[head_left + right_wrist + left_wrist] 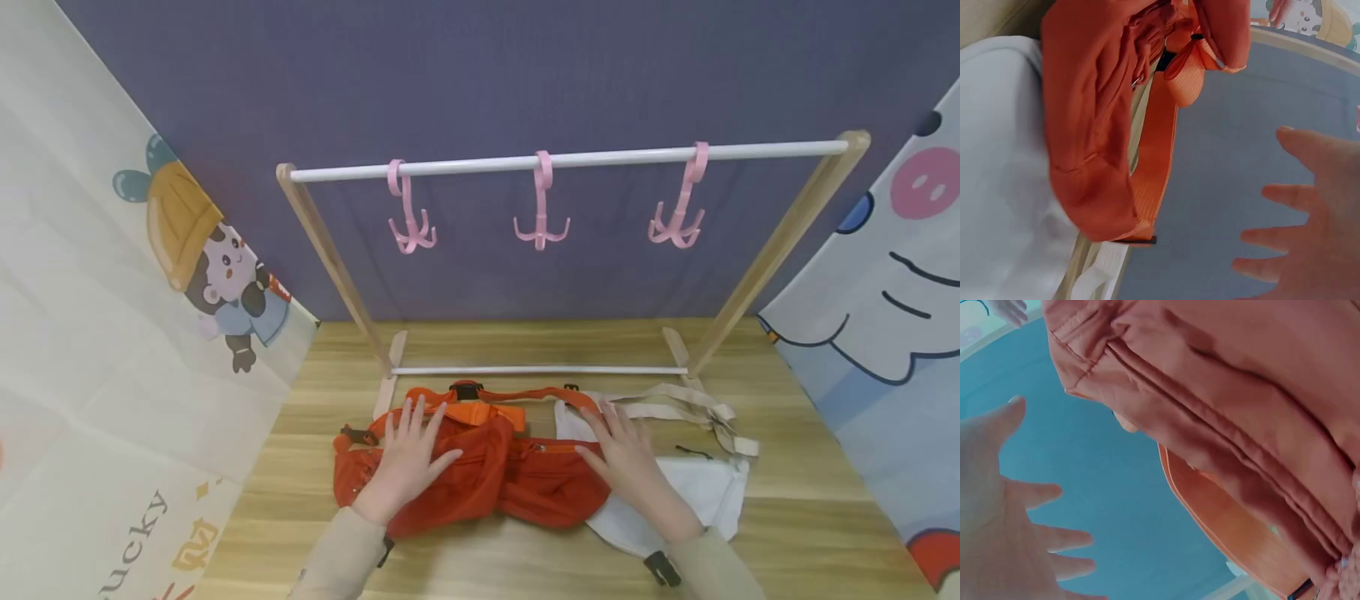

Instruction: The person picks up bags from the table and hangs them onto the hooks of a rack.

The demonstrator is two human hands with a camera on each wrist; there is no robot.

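Note:
Red-orange fabric waist bags [468,479] with orange straps and black buckles lie bunched on the wooden table; I cannot tell whether they are one bag or two. A white waist bag [697,492] with cream straps lies to the right, partly under the red fabric. My left hand [405,462] hovers over the left of the red bags, fingers spread and holding nothing. Over the right end, near the white bag, my right hand [633,467] is spread the same way. Both wrist views show a gap between the hands and the fabric.
Behind the bags stands a wooden rack with a white top rail [480,167]. Three pink hooks hang from it: left [409,221], middle [542,208] and right [681,208]. A lower white bar [540,370] joins its feet. Printed cloth flanks both sides.

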